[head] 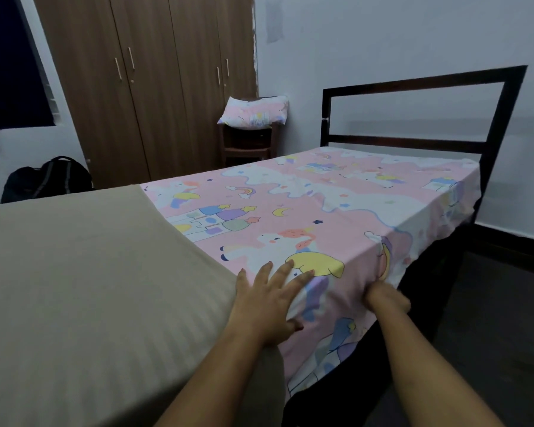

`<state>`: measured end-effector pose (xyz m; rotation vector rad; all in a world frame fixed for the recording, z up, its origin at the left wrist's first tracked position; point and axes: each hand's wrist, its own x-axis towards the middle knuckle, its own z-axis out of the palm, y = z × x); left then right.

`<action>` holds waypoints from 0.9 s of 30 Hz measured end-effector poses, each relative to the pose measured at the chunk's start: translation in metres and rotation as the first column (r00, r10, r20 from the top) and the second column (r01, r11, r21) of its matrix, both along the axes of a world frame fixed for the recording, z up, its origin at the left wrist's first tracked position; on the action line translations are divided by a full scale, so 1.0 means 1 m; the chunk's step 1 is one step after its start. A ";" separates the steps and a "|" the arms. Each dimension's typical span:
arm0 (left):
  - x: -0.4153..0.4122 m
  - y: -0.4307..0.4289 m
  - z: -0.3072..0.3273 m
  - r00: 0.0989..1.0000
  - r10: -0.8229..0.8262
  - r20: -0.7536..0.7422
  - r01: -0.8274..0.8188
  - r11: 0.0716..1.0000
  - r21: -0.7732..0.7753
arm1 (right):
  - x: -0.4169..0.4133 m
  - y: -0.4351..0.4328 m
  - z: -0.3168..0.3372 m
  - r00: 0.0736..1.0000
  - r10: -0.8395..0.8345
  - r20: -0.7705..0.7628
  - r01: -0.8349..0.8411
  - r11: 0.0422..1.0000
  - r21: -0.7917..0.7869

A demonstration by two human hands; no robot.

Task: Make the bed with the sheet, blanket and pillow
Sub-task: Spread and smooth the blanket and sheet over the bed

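Observation:
A pink sheet (305, 211) printed with unicorns and castles covers the far part of the bed and hangs over its right side. A beige striped blanket (90, 272) lies over the near left part. My left hand (269, 300) rests flat with spread fingers on the sheet next to the blanket's edge. My right hand (386, 295) is curled and grips the sheet's hanging side at the mattress edge. A matching pink pillow (255, 114) lies on a dark wooden stool (247, 146) beyond the bed.
The dark bed frame's headboard (413, 112) stands at the far end by the white wall. A brown wardrobe (154, 81) fills the back left. A black backpack (47, 178) sits on the floor at left. Dark floor (500, 318) runs along the bed's right side.

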<state>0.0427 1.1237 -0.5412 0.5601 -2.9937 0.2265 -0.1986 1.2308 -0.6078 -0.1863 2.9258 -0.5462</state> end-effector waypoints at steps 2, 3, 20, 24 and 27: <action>0.000 0.002 0.002 1.000 0.002 0.015 -0.003 1.000 0.019 | 0.014 -0.002 -0.004 0.999 0.020 0.039 -0.017 0.998 -0.067; 0.001 0.003 0.004 1.000 -0.002 0.022 0.001 0.999 0.039 | 0.026 -0.002 0.002 0.999 0.033 0.011 -0.032 0.995 -0.094; 0.003 -0.014 0.016 0.991 -0.130 0.042 0.114 0.957 0.265 | 0.062 -0.018 0.088 0.922 0.259 -0.289 -0.246 0.966 0.080; 0.003 -0.013 0.021 0.988 -0.135 0.080 0.115 0.971 0.210 | 0.073 -0.023 0.083 0.961 0.201 -0.187 -0.207 0.978 -0.009; 0.005 -0.012 0.031 0.981 -0.129 0.148 0.092 0.967 0.239 | 0.078 -0.022 0.099 0.968 0.246 -0.055 -0.239 0.965 0.111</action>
